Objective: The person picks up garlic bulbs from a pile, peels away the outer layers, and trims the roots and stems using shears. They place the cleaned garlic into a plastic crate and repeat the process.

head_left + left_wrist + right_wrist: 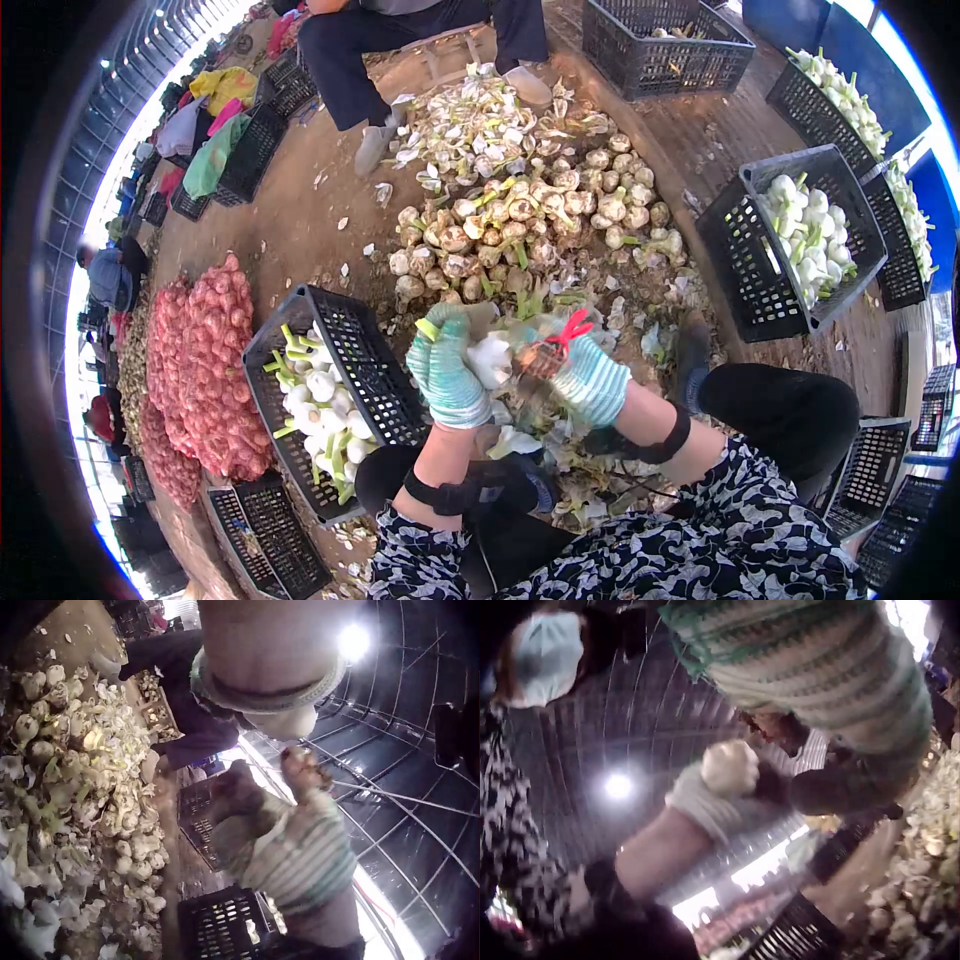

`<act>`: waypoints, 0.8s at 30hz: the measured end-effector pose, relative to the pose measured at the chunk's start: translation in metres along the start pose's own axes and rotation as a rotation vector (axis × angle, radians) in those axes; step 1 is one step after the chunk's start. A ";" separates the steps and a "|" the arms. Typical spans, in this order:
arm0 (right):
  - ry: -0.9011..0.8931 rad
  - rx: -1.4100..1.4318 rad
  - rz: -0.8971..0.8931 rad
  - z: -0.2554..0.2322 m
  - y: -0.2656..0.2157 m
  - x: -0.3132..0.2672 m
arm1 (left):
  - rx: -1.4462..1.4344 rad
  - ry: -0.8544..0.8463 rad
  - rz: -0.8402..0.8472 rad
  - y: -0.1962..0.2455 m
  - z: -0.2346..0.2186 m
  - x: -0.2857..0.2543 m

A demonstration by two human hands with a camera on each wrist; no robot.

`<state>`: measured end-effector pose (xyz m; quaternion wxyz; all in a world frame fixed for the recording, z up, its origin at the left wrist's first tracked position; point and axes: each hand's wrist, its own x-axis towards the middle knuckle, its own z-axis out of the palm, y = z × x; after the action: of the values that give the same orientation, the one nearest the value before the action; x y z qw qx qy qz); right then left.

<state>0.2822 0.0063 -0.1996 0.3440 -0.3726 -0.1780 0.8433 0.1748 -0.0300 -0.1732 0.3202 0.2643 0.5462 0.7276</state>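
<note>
My left hand, in a green-and-white striped glove, grips a garlic bulb. Its cut green stem pokes out past the fingers. The white bulb also shows clearly in the right wrist view. Close beside it, my gloved right hand holds a small brown object with a red tie; motion blurs it and I cannot tell its kind. Beyond both hands lies a heap of untrimmed garlic bulbs.
A black crate of peeled garlic stands by my left arm; another filled crate stands at the right. Red net sacks lie further left. Across the heap sits a person in dark trousers. Loose skins litter the ground.
</note>
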 end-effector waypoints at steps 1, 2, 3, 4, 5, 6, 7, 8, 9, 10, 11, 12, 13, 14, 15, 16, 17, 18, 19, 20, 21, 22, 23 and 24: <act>-0.049 0.064 0.078 0.004 0.000 0.001 | -0.024 -0.033 0.003 -0.003 -0.004 0.001; -0.098 0.127 0.159 0.006 -0.001 0.001 | -0.025 -0.031 0.003 -0.003 -0.003 0.001; -0.098 0.126 0.163 0.001 -0.003 0.003 | -0.049 0.004 -0.028 -0.001 -0.003 0.000; -0.251 0.122 0.272 -0.007 -0.004 0.008 | -0.072 0.037 -0.060 -0.001 -0.003 0.000; -0.406 0.118 0.380 -0.014 -0.005 0.011 | -0.103 0.072 -0.123 -0.001 -0.004 0.001; -0.407 0.119 0.382 -0.019 -0.003 0.013 | -0.101 0.074 -0.123 -0.001 -0.005 0.001; -0.378 0.231 0.445 -0.024 -0.002 0.013 | -0.099 0.076 -0.104 -0.001 -0.006 0.002; -0.347 0.342 0.505 -0.025 -0.002 0.011 | -0.098 0.078 -0.085 -0.002 -0.006 0.003; -0.469 0.291 0.161 -0.023 0.004 0.004 | -0.073 0.056 -0.067 -0.005 -0.006 0.002; -0.466 0.290 0.159 -0.020 0.005 0.005 | -0.076 0.054 -0.069 -0.005 -0.004 0.001; -0.361 0.168 0.174 -0.017 0.007 0.006 | -0.029 0.052 -0.015 -0.002 0.000 -0.001; -0.256 0.049 0.186 -0.016 0.007 0.007 | 0.019 0.049 0.041 0.000 0.002 -0.001; -0.258 0.051 0.182 -0.019 0.008 0.008 | -0.010 0.079 0.030 -0.002 -0.002 0.000; -0.296 0.022 0.116 -0.025 0.008 0.008 | -0.010 0.078 0.034 0.000 -0.002 0.000; -0.335 -0.009 0.053 -0.031 0.009 0.009 | -0.052 0.072 -0.002 0.004 -0.002 0.001; -0.371 -0.039 -0.004 -0.036 0.012 0.009 | -0.093 0.069 -0.043 0.006 -0.003 0.000; -0.146 0.139 -0.002 -0.016 0.005 -0.001 | -0.033 0.088 0.026 0.005 -0.001 -0.002; -0.141 0.141 0.003 -0.008 -0.003 -0.009 | -0.031 0.090 0.020 0.003 -0.001 -0.003; -0.159 0.008 0.013 -0.001 -0.012 -0.017 | 0.003 0.075 0.051 0.002 0.000 -0.004; -0.176 -0.124 0.020 0.005 -0.019 -0.021 | 0.037 0.057 0.084 0.001 0.001 -0.002; -0.194 -0.256 0.026 0.009 -0.024 -0.022 | 0.049 0.080 0.079 -0.003 -0.003 0.000; -0.194 -0.255 0.023 0.009 -0.028 -0.021 | 0.049 0.078 0.080 -0.002 -0.003 0.001; -0.322 -0.668 -0.396 0.007 -0.032 -0.020 | 0.061 0.040 0.069 -0.001 -0.003 0.002; -0.441 -1.074 -0.823 0.006 -0.035 -0.019 | 0.073 0.003 0.057 -0.001 -0.004 0.002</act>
<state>0.3024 0.0168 -0.1662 0.3594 -0.2136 -0.7609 0.4963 0.1712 -0.0308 -0.1748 0.2886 0.2900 0.5652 0.7163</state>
